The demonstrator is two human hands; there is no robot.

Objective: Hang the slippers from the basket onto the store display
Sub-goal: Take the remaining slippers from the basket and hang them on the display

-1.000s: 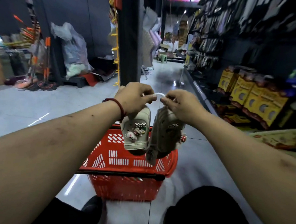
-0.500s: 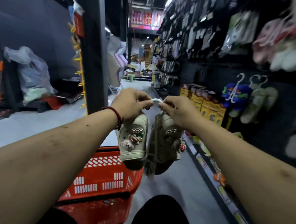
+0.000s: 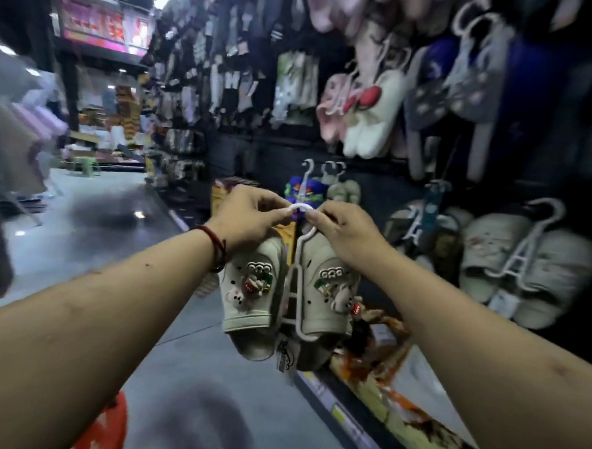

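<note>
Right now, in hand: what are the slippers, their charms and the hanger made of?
The slippers look like moulded foam or soft rubber: cream, matte, thick one-piece uppers with punched holes. The charms seem rubbery plastic: coloured, slightly glossy, small raised figures. The hanger looks like rigid white plastic: smooth, thin moulded bars and hook.

The only camera (head-worn, wide-angle) looks forward and slightly down, near the slippers (image 3: 249, 304), facing the store display (image 3: 386, 184) at two o'clock.
</note>
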